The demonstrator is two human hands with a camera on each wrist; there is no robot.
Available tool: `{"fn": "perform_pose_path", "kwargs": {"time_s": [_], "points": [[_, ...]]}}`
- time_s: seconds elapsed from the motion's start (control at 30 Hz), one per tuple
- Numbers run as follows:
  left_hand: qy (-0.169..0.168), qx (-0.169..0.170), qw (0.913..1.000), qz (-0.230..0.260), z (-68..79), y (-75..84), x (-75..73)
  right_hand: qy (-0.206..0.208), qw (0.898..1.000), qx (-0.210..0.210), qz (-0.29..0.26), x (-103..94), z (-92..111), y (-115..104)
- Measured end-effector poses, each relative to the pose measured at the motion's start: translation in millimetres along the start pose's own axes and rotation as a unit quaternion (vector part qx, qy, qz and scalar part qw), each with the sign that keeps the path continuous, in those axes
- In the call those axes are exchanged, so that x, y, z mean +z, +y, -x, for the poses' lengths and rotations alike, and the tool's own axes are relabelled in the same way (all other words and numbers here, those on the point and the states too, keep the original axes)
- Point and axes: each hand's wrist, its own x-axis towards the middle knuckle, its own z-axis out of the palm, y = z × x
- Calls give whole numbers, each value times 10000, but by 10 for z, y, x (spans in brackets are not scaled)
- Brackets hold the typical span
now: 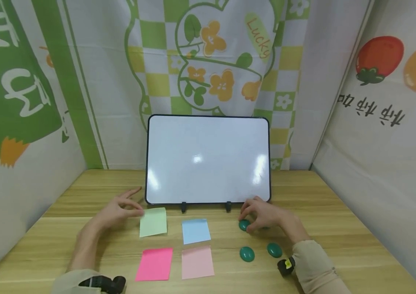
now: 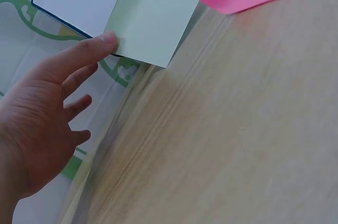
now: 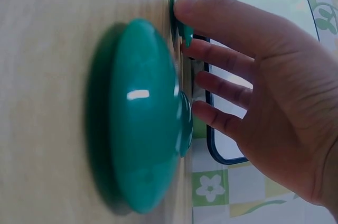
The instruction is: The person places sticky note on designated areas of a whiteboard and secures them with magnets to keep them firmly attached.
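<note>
My left hand (image 1: pixel 119 208) pinches the upper left corner of a light green sticky note (image 1: pixel 153 222) between thumb and forefinger; the other fingers are spread, as the left wrist view shows. On the right, my right hand (image 1: pixel 263 214) pinches a green round magnet (image 1: pixel 244 225) between thumb and fingertips, in front of the whiteboard's lower right corner. Two more green magnets lie nearer, one to the left (image 1: pixel 247 254) and one below the wrist (image 1: pixel 274 250). Another magnet (image 3: pixel 186 123) is mostly hidden by the right hand in the head view.
A whiteboard (image 1: pixel 208 159) stands upright on black feet at the table's back. Blue (image 1: pixel 196 231), hot pink (image 1: pixel 154 264) and pale pink (image 1: pixel 197 262) sticky notes lie on the wooden table (image 1: pixel 340 245). Printed curtains enclose the back and sides.
</note>
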Motion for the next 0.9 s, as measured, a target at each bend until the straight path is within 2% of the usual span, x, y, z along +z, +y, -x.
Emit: {"fn": "perform_pose_path", "kwargs": {"time_s": [0.37,0.53,0.9], "points": [[-8,-16,10000,-32,-11,127,-93,233,9995,-212,65,-7,12,3],[40,57,9996,-265,-24,178,-133,358,9988,-325,47,-16,8,-12],[131,135,9996,-207,-67,239,-108,598,9974,-394,0,-23,-16,-28]]}}
